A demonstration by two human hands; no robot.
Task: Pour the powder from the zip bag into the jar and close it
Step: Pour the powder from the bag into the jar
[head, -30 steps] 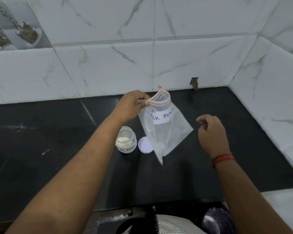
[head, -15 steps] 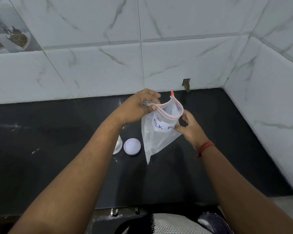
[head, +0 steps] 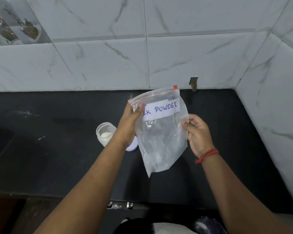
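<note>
Both of our hands hold the zip bag [head: 161, 130] up above the dark surface [head: 57, 157], toward its far right corner. Our left hand [head: 130, 125] has its grip closed on the bag's upper left corner, thumb pressed over the start of the white label [head: 162, 109], so that only "LK POWDER" reads. Our right hand [head: 199, 132] pinches the bag's right edge about halfway down, fingers curled shut on the plastic. The bag hangs upright and slightly tilted, its red zip strip along the top with the red slider [head: 175, 87] at the upper right corner. It looks nearly empty, with a faint white film near the bottom.

On the surface behind our left wrist stands the open jar [head: 105, 132], with white powder inside. Its white lid [head: 132, 146] lies flat just beside it, partly hidden by the wrist and the bag. A red thread [head: 207, 155] circles our right wrist.
</note>
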